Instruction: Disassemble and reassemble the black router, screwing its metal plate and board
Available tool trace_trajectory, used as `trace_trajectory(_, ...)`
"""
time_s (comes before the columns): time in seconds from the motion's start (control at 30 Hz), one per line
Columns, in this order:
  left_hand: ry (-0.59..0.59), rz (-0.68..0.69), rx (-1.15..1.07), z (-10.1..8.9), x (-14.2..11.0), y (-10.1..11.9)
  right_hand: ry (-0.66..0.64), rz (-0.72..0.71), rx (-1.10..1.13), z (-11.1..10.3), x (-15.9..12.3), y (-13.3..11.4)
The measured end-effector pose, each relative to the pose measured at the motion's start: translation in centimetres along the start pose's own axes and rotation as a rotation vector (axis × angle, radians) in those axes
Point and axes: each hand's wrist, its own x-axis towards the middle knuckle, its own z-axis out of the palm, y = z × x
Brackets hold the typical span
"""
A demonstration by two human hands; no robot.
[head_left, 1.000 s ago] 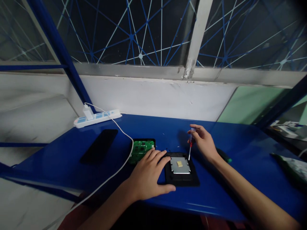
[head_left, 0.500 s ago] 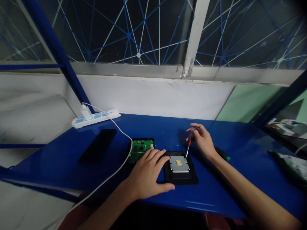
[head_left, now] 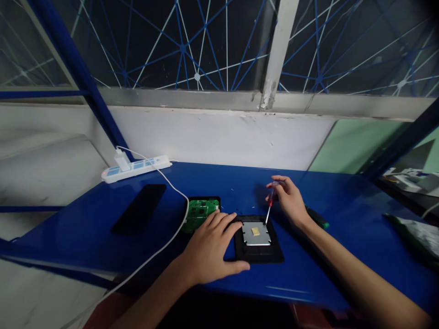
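My right hand [head_left: 290, 198] grips a screwdriver [head_left: 271, 201] with a clear and red handle. Its tip meets the upper right corner of a silver metal plate [head_left: 248, 236], which carries a small yellowish pad [head_left: 255, 231] in its middle. That plate sits in a black plastic cover [head_left: 260, 257] lying flat on the table. Fingers spread, my left hand [head_left: 214, 249] rests at the cover's left edge, index fingertip by the plate's upper left corner. Partly behind the left hand lies a green circuit board [head_left: 202, 210] in a black housing.
A white cable [head_left: 154, 256] runs from the power strip [head_left: 144, 167] across the table [head_left: 212, 178]. Left lies a flat black object [head_left: 140, 210], possibly a phone. Beyond my right wrist is a dark green-tipped tool [head_left: 317, 217]. A shiny bag [head_left: 414, 237] lies far right.
Almost nothing differs. Both hands, the screwdriver and the cover keep their places; the whole view has shifted very slightly.
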Motion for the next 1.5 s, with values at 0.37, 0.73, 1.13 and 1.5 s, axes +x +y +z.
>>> trace_trajectory(0.37,0.034,0.169,0.005,-0.5,2.2,2.1,-0.014,-0.023,-0.050,-0.2,0.3,0.4)
trace_trajectory(0.73,0.035,0.142,-0.082,0.8,4.7,2.7,-0.029,-0.044,-0.067,-0.2,0.2,0.1)
trace_trajectory(1.13,0.089,0.102,-0.040,1.1,4.3,3.1,-0.035,-0.067,-0.051,-0.2,0.2,0.0)
trace_trajectory(1.5,0.094,0.113,-0.023,1.3,4.3,3.1,-0.038,-0.078,-0.062,-0.3,0.3,0.3)
